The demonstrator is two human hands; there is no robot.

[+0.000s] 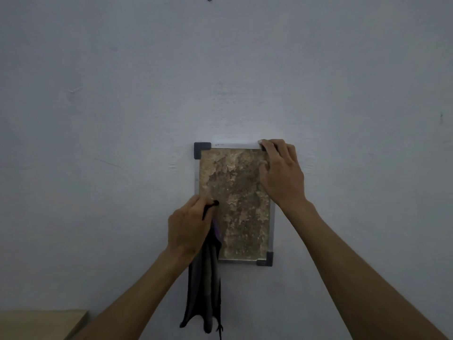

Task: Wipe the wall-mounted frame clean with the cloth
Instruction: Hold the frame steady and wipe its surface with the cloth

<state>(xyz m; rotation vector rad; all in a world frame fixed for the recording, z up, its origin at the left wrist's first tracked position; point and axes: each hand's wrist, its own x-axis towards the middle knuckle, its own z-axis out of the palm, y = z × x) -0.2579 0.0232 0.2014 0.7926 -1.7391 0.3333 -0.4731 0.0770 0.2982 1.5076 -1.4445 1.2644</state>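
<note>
Frame (235, 204) is on the wall (122, 94), lower centre of view, portrait orientation. Pale rails, dark corner caps visible at top-left and bottom-right. Panel inside is mottled brown and looks grimy.

Left hand (188, 227): fingers curled round the cloth (204, 278), grip closed on it at the frame's left edge, about mid-height. Most of the dark cloth hangs loose below the hand, past the frame's bottom edge. A purple patch shows just beside the hand. A thin dark cord with a knot sticks out above the fist.

Right hand (282, 173): on the top-right corner, fingertips bent over the top rail, palm across the right side of the panel. Holds nothing else; looks like it's bracing the frame against the wall. Can't tell how hard it's gripping.

Step, my read: wiping just starting or in progress on the left side. Only a small bunch of cloth seems to touch the panel.

Next move calls for: more cloth under the palm, flatter contact, strokes across the panel, then rails and corners. Right hand has to shift eventually, since it covers the top-right area. Keep pressure moderate, because how the frame is mounted isn't visible.

Bottom-left: corner of a tan surface (41, 322), nothing on it in view.
</note>
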